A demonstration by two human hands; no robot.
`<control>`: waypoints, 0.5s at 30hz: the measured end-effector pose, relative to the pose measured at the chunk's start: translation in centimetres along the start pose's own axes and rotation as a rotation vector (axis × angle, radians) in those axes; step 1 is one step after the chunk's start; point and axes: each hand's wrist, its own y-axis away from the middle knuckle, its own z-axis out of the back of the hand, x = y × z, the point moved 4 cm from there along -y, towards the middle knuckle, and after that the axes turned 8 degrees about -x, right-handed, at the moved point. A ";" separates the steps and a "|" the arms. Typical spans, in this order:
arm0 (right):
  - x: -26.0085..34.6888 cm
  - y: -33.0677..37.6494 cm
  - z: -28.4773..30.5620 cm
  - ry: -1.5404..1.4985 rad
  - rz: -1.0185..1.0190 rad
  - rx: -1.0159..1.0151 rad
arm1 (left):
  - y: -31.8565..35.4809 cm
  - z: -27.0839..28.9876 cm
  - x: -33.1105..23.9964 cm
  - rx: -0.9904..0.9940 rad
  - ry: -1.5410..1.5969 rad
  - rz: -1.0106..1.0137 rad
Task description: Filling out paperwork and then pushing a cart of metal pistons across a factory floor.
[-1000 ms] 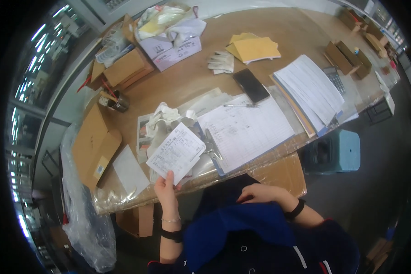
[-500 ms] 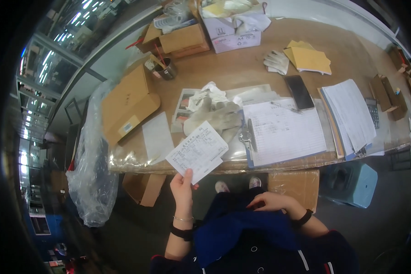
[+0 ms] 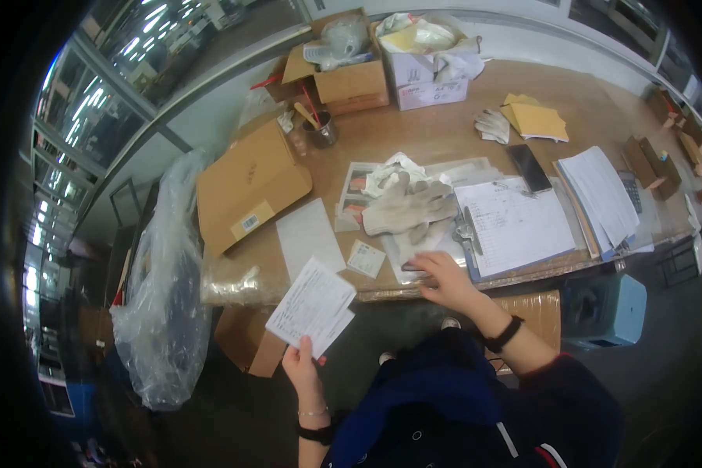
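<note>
My left hand holds a white printed paper slip up in front of the table's near edge, pinched at its lower corner. My right hand rests on the wooden table, fingers spread on a clear plastic sleeve just left of a clipboard with a printed form. A pair of worn grey work gloves lies just beyond that hand. A small white card sits to its left.
A flat brown cardboard box, a blank white sheet, open boxes at the back, a pen cup, a black phone, yellow envelopes, a paper stack. A clear plastic bag hangs at the left; a blue stool stands at the right.
My right hand has come up from my lap onto the table's plastic sleeve. The view has shifted left, and the paper slip has dropped lower in front of the table edge.
</note>
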 end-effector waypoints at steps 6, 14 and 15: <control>-3.1 -5.5 -6.7 0.550 -0.173 0.048 | -0.6 7.2 0.4 -0.073 -0.017 -0.007; -3.5 -7.0 -4.0 0.475 -0.296 -0.302 | -2.0 13.3 2.6 -0.201 0.057 0.065; -1.5 -7.3 -3.1 0.401 -0.211 -0.394 | -2.0 13.7 2.0 -0.278 0.057 0.057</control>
